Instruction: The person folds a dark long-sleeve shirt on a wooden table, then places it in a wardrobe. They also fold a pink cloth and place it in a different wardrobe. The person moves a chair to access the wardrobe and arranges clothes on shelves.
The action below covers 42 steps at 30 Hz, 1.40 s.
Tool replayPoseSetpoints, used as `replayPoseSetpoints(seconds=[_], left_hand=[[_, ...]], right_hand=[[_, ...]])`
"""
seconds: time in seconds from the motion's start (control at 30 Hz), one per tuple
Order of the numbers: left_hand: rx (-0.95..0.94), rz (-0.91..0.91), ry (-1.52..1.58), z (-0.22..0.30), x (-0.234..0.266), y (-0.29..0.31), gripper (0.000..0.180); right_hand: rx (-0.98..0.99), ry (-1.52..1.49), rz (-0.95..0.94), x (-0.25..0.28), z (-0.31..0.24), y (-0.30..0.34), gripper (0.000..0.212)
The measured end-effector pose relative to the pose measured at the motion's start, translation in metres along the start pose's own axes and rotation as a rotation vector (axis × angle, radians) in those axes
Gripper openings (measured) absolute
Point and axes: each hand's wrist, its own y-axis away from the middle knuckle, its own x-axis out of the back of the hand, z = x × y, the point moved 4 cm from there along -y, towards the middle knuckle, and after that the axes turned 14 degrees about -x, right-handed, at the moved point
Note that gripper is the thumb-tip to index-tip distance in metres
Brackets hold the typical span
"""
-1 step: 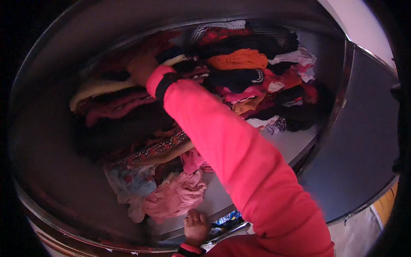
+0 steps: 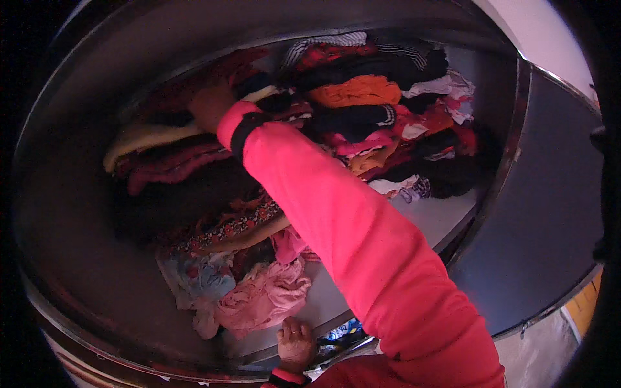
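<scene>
My right arm, in a bright pink sleeve with a dark cuff, stretches across the shelf to the far left. There my right hand [image 2: 212,108] is in among folded clothes, beside a dark red garment [image 2: 187,90] and above a cream garment [image 2: 152,141]. Its fingers are lost in shadow and cloth. My left hand [image 2: 296,346], with a ring on it, is low in the view at the shelf's front edge. Its fingers are curled over that edge, close to a crumpled light pink garment [image 2: 265,297]. A pale blue garment [image 2: 210,275] lies just left of this.
Stacked clothes cover the right side too, among them an orange garment [image 2: 359,90] and a striped one [image 2: 326,44]. The dark cupboard wall [image 2: 71,194] curves round at left. An open door panel [image 2: 537,194] stands at right. A blue package [image 2: 343,330] shows below the shelf.
The view has shifted very slightly. Both hands stay in the same places among the clothes and at the shelf edge.
</scene>
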Motion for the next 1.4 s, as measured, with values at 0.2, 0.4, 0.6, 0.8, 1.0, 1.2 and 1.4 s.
replayPoseSetpoints(seconds=[0.2, 0.4, 0.6, 0.8, 1.0, 1.2, 1.4], left_hand=[[-0.018, 0.000, -0.003, 0.001, 0.004, 0.001, 0.036], [-0.004, -0.005, -0.076, 0.000, -0.002, 0.003, 0.034], [-0.001, 0.041, -0.073, 0.001, 0.001, 0.002, 0.037], [0.017, 0.072, -0.155, 0.005, -0.003, 0.003, 0.040], [-0.070, 0.134, -0.387, 0.012, -0.003, 0.001, 0.025], [0.098, -0.163, -0.223, 0.007, -0.012, -0.002, 0.031], [0.098, -0.209, -0.329, 0.004, -0.021, -0.004, 0.040]], right_hand=[[-0.061, -0.259, 0.180, -0.010, 0.011, 0.008, 0.068], [-0.122, -0.412, 0.216, 0.007, 0.017, 0.032, 0.068], [0.134, -0.784, 0.139, 0.057, 0.030, 0.145, 0.042], [-0.007, -0.956, -0.319, 0.085, 0.103, 0.343, 0.022], [-0.836, -1.114, -0.618, 0.021, 0.171, 0.619, 0.020], [-2.046, -1.282, -0.899, 0.003, 0.181, 0.971, 0.036], [-2.542, -0.677, -0.216, 0.048, 0.224, 1.085, 0.064]])
